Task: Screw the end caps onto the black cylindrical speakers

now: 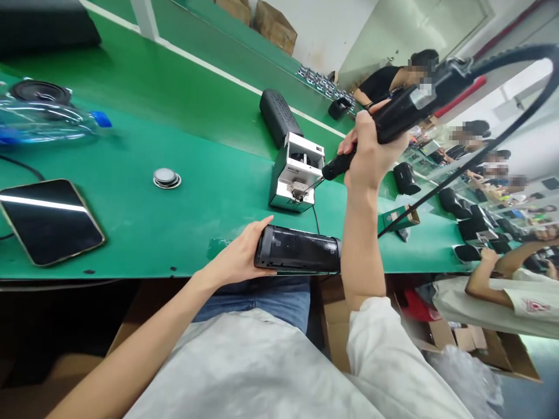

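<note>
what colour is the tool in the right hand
The tool is mostly black; see the head view.

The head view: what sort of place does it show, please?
Probably a factory assembly line: a long green workbench, a corded power screwdriver in the right hand, and other people nearby.

1. One head-worn view looks forward and down, past the wearer's shirt [262, 372], onto the green desk [218, 192].
2. Close above the near edge, it tilts, the desk running off rightward.
</note>
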Demonstrator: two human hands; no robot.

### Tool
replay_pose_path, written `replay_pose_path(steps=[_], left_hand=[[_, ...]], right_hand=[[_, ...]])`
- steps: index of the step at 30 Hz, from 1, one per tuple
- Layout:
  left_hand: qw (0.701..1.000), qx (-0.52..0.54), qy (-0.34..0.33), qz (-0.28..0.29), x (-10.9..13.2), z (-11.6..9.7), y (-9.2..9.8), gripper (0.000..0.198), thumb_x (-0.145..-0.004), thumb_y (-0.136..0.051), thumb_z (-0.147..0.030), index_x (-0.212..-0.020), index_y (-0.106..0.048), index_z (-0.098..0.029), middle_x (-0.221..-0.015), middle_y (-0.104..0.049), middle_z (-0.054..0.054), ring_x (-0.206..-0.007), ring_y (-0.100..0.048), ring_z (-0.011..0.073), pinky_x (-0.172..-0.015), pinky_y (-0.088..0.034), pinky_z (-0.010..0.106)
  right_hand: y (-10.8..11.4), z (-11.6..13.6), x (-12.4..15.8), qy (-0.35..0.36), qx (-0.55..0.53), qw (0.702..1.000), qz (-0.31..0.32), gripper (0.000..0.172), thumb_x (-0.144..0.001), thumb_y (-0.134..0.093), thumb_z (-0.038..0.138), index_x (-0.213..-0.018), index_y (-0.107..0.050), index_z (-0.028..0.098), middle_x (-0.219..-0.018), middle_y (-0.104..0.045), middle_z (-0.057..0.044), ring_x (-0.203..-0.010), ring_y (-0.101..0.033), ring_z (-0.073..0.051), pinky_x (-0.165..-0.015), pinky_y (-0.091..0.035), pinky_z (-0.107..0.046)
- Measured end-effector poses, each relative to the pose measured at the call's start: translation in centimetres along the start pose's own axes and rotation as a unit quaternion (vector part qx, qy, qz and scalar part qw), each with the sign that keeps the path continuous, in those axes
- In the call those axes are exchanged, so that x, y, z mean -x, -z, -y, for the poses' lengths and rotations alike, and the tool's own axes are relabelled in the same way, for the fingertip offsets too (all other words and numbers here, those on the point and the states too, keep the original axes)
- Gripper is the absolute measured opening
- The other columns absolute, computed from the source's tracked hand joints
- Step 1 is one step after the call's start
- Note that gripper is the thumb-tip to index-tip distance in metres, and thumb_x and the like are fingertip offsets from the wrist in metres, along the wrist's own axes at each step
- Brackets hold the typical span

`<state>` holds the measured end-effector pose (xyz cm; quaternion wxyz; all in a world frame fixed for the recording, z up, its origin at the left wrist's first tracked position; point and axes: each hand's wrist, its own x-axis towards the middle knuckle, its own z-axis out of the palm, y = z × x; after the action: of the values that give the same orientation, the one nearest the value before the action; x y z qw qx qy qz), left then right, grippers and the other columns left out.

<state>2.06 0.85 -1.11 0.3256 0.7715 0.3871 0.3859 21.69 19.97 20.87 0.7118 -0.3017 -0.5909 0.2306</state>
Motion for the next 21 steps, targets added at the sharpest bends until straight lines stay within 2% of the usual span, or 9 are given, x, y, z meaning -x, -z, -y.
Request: replay_pose_path(steps=[2, 4, 8, 12, 14, 17, 21], left_hand=[[1.0, 0.001, 0.0, -0.001, 0.0, 0.1, 0.0, 0.141, -0.084, -0.105, -0.04, -0.186, -0.008, -0.032, -0.172, -0.049, 0.025, -0.16, -0.055, 0.0503, -0.13, -0.054, 0.071], [1.0, 0.002, -0.002, -0.003, 0.0, 0.1, 0.0, 0.14, -0.085, -0.105, -0.04, -0.187, -0.008, -0.033, -0.172, -0.049, 0.024, -0.159, -0.056, 0.0497, -0.129, -0.054, 0.07], [1.0, -0.005, -0.011, -0.006, 0.1, 0.1, 0.0, 0.138, -0.088, -0.102, -0.044, -0.187, -0.008, -0.032, -0.173, -0.048, 0.024, -0.159, -0.055, 0.0501, -0.13, -0.053, 0.07], [1.0, -0.012, -0.007, -0.007, 0.1, 0.1, 0.1, 0.136, -0.089, -0.102, -0.045, -0.187, -0.009, -0.032, -0.175, -0.047, 0.025, -0.161, -0.055, 0.0502, -0.13, -0.054, 0.069], [1.0, -0.016, -0.007, -0.007, 0.0, 0.1, 0.1, 0.135, -0.089, -0.101, -0.045, -0.187, -0.009, -0.031, -0.176, -0.046, 0.025, -0.162, -0.053, 0.05, -0.131, -0.053, 0.068], [1.0, -0.019, -0.011, -0.005, 0.0, 0.3, 0.1, 0.135, -0.089, -0.1, -0.046, -0.187, -0.01, -0.027, -0.179, -0.044, 0.026, -0.165, -0.051, 0.0498, -0.134, -0.051, 0.067], [1.0, -0.02, -0.014, -0.004, -0.1, 0.5, 0.2, 0.136, -0.088, -0.101, -0.05, -0.187, -0.012, -0.022, -0.182, -0.04, 0.027, -0.167, -0.048, 0.0496, -0.137, -0.047, 0.066]], right_hand=[[0.0, -0.5, -0.3, -0.029, 0.016, 0.999, -0.001, 0.084, -0.058, -0.086, 0.104, -0.096, -0.052, 0.037, -0.06, -0.035, 0.013, -0.056, -0.028, -0.013, -0.049, -0.034, -0.032], [-0.2, -0.3, -0.2, -0.049, 0.039, 0.998, -0.004, 0.079, -0.062, -0.082, 0.101, -0.096, -0.047, 0.038, -0.061, -0.035, 0.014, -0.056, -0.024, -0.014, -0.049, -0.032, -0.034], [-0.7, 0.8, 0.4, -0.058, 0.063, 0.996, -0.01, 0.06, -0.073, -0.071, 0.087, -0.099, -0.044, 0.04, -0.066, -0.04, 0.014, -0.052, -0.027, -0.015, -0.049, -0.032, -0.037], [-0.2, 1.3, 1.1, -0.081, 0.066, 0.994, 0.009, 0.063, -0.068, -0.07, 0.087, -0.097, -0.04, 0.04, -0.061, -0.035, 0.014, -0.055, -0.026, -0.016, -0.05, -0.033, -0.037], [0.6, 2.1, 1.4, -0.085, 0.058, 0.994, 0.024, 0.059, -0.069, -0.073, 0.081, -0.096, -0.04, 0.039, -0.059, -0.032, 0.015, -0.054, -0.026, -0.016, -0.051, -0.033, -0.037], [2.5, 5.4, 2.7, -0.042, 0.018, 0.999, 0.016, 0.042, -0.075, -0.075, 0.057, -0.096, -0.044, 0.038, -0.058, -0.03, 0.014, -0.047, -0.027, -0.014, -0.046, -0.029, -0.035], [5.4, 12.6, 5.6, 0.01, -0.007, 1.0, -0.015, 0.03, -0.077, -0.072, 0.038, -0.097, -0.049, 0.035, -0.061, -0.029, 0.013, -0.043, -0.028, -0.012, -0.039, -0.026, -0.031]])
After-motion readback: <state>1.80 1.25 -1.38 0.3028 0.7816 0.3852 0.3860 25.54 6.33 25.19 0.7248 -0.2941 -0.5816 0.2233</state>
